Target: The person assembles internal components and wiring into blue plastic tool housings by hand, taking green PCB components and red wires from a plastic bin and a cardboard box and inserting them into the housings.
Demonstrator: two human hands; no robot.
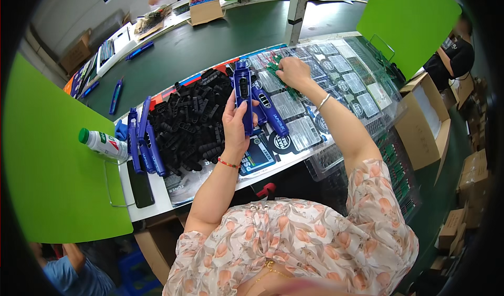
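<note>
My left hand (237, 120) is wrapped round a long blue plastic housing (242, 82), its hollow side facing up and a dark part inside it. Just right of it lie more blue housings (274, 118), partly hidden by my fingers. Farther right, my right hand (295, 73) has its fingers bent and pinched at a small heap of green circuit boards (274, 66); the fingertips are partly hidden. A large pile of small black plastic parts (191, 120) spreads left of my left hand. Several blue housings (144, 141) lie together at that pile's left edge.
A white bottle (109, 145) with a green cap and a dark phone (140, 185) are at the left. Green panels (63, 165) (407, 25) flank the bench. A metal post (297, 12) rises behind. Clear plastic trays (336, 81) cover the right side; an open carton (422, 123) stands beyond.
</note>
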